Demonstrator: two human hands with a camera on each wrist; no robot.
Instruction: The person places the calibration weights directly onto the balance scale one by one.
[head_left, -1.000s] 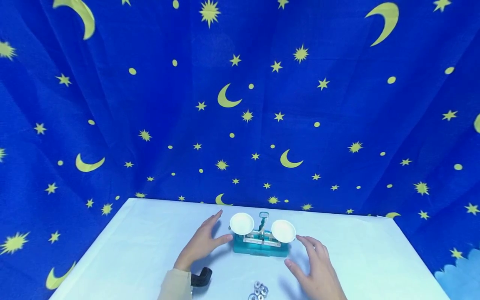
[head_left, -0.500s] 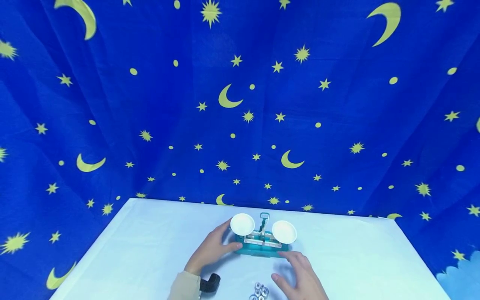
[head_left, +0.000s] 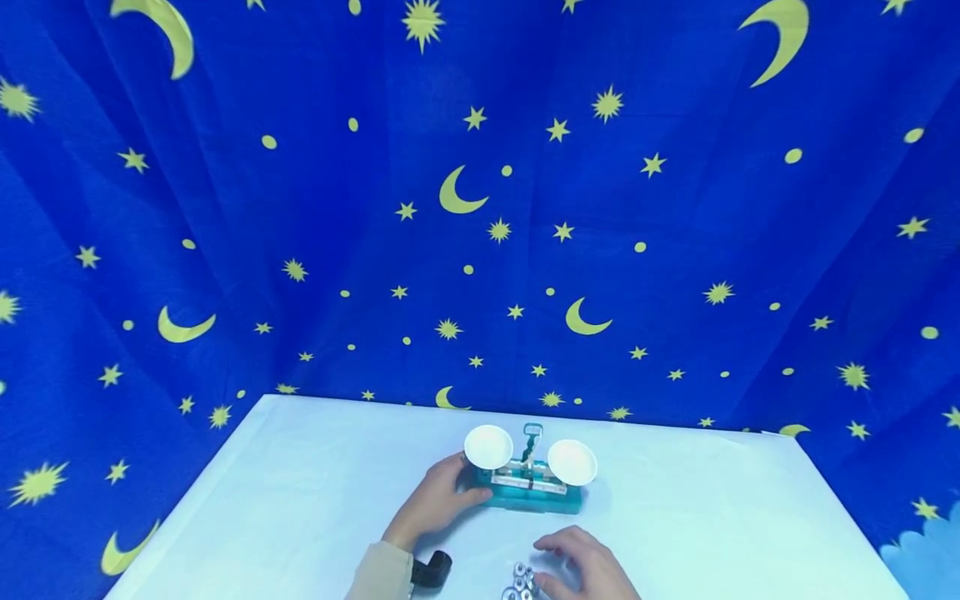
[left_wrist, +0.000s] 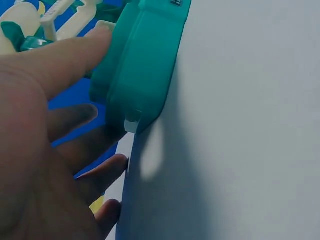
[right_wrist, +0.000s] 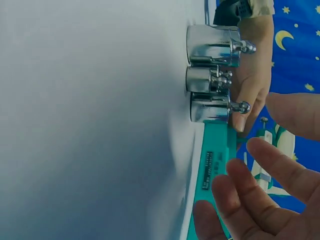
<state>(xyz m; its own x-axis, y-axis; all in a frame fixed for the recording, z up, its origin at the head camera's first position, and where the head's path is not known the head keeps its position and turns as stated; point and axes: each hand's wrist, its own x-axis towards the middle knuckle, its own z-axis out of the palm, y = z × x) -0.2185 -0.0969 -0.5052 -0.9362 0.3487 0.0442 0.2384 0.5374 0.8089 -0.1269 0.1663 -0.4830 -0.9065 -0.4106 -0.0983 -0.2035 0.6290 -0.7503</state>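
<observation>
A green balance scale point(head_left: 536, 497) with two white pans stands on the white table. At its left end is my left hand point(head_left: 438, 500): the thumb point(left_wrist: 90, 47) lies against the green base point(left_wrist: 145, 60) and the fingers reach round its end, holding it. My right hand point(head_left: 588, 567) hovers in front of the scale, thumb and fingers apart with nothing between them. Just left of its fingertips stands a cluster of shiny metal knobbed weights point(head_left: 520, 581). In the right wrist view some weights point(right_wrist: 212, 45) show side-on, with the fingers point(right_wrist: 250, 200) spread nearby.
A black curved piece point(head_left: 432, 570) sits at the left wrist, beside the beige sleeve point(head_left: 381, 572). The white table point(head_left: 712, 517) ends at a blue curtain point(head_left: 360, 208) with yellow moons and stars. Something light blue and scalloped point(head_left: 926, 546) is at the right edge.
My left hand has moved right and taken hold of the scale's left end. My right hand has come left and toward me, from beside the right pan to the weights.
</observation>
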